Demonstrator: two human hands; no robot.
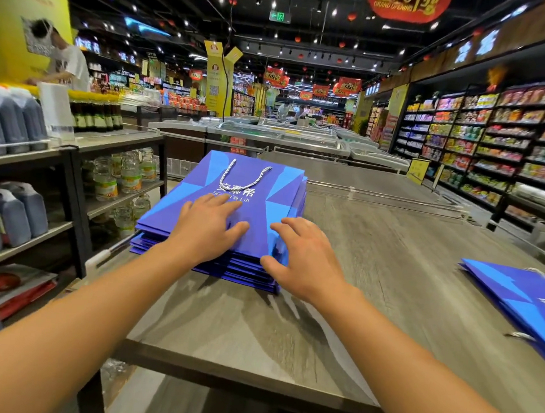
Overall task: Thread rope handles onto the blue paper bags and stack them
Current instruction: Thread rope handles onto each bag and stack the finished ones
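My left hand (pixel 207 226) lies flat, palm down, fingers spread and straight, pressing on the face of the top flat blue paper bag (pixel 232 210) of the stack. My right hand (pixel 300 256) sits just beside it at the stack's near right corner, fingers loosely spread and slightly arched over the top bag, the thumb down against the stacked edges; I see nothing pinched in it.

The stack of flat blue paper bags (pixel 237 270) rests on the left part of the grey wood-grain tabletop (pixel 372 278), near its left edge. The top bag carries white printed characters, and a white-and-blue twisted rope handle (pixel 246 177) lies in a U on its far end, both ends going into the bag.

Well apart, at the right edge of my view, more flat blue paper bags (pixel 522 301) lie on the same tabletop, with short bits of pale rope showing at their edges.

To the left stands a dark metal shelf rack (pixel 73 173) holding dark jugs and clear bottles. Beyond the table are glass-topped freezer chests (pixel 279 136), and packed grocery shelves (pixel 495 135) run along the right wall.
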